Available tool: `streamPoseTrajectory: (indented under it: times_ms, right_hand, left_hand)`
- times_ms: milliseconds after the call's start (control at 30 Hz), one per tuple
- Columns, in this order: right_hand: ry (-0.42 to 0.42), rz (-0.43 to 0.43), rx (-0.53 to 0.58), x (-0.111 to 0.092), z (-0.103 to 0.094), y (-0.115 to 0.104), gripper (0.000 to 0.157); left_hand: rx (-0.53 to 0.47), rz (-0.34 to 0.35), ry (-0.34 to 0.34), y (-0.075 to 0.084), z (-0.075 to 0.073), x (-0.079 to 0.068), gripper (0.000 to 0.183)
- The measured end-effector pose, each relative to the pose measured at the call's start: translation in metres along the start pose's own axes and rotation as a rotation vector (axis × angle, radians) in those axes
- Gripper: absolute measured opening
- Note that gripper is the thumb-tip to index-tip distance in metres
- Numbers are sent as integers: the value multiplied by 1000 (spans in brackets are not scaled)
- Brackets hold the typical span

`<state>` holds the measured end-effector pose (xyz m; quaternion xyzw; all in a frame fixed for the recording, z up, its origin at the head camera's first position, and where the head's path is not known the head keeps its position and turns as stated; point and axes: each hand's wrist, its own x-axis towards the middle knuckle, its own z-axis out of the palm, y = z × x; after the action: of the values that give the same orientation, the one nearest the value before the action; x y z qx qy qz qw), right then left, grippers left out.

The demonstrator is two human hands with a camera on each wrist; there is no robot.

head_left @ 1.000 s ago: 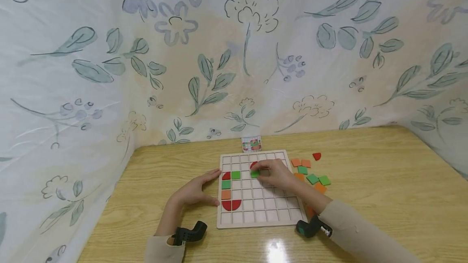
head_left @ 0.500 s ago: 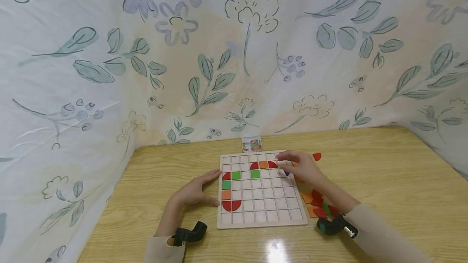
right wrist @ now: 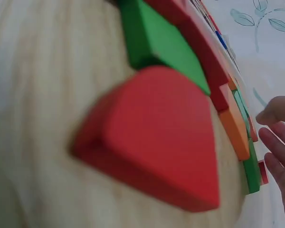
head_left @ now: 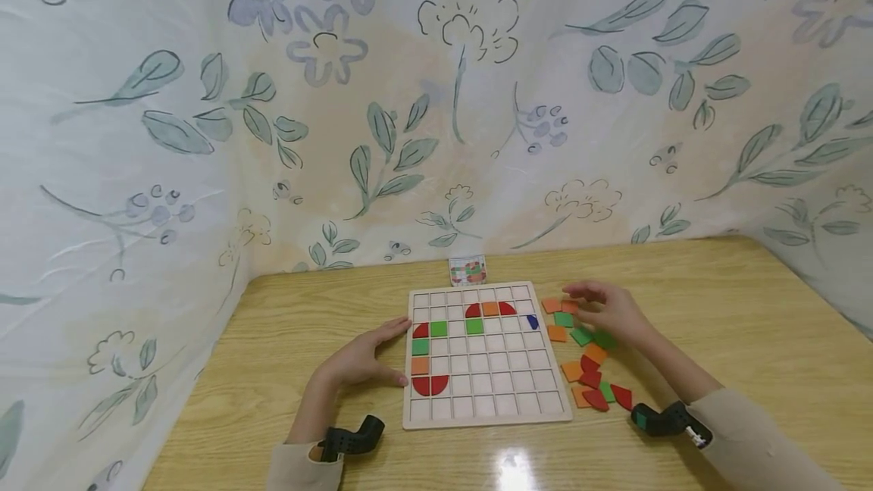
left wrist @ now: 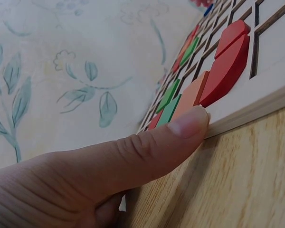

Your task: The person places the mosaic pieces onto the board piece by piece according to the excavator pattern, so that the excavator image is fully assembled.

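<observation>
A pale wooden grid board lies on the table. In its cells sit red rounded tiles, green squares, orange squares and one blue rounded piece. My left hand rests against the board's left edge, thumb and fingers spread; its thumb touches the rim in the left wrist view. My right hand is over the loose tiles right of the board. Its fingers are loosely bent, and nothing shows between them in the right wrist view. The red tile at the back right is hidden behind this hand.
Loose orange, green and red tiles are scattered right of the board, some overlapping. A small pattern card stands behind the board. A floral cloth hangs at the back of the wooden table.
My right hand has moved right, off the board and over the loose tiles, uncovering the red and orange tiles and the blue piece. My left hand has stayed in place.
</observation>
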<state>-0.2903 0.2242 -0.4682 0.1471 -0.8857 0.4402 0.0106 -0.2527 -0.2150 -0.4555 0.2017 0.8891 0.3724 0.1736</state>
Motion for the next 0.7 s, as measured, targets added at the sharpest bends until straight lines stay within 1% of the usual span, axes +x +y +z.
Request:
streamPoseTrajectory:
  times_ms: [100,367,433,600,700]
  right_hand:
    - [-14,-18,-21,0,1,1,36]
    - [7,-101,-116,1,1,3,33]
    - [0,-112,-117,1,0,3,32]
    - [-16,-84,-90,1,-4,3,33]
    - [2,-71,-94,1,-6,2,33]
  left_hand:
    - [-4,-4,1,0,0,0,93]
    - [-16,4,0,1,-1,0,93]
    - [-17,5,0,2,-1,0,93]
    - [-18,5,-2,4,-1,0,93]
    - [-22,7,-3,3,-1,0,93]
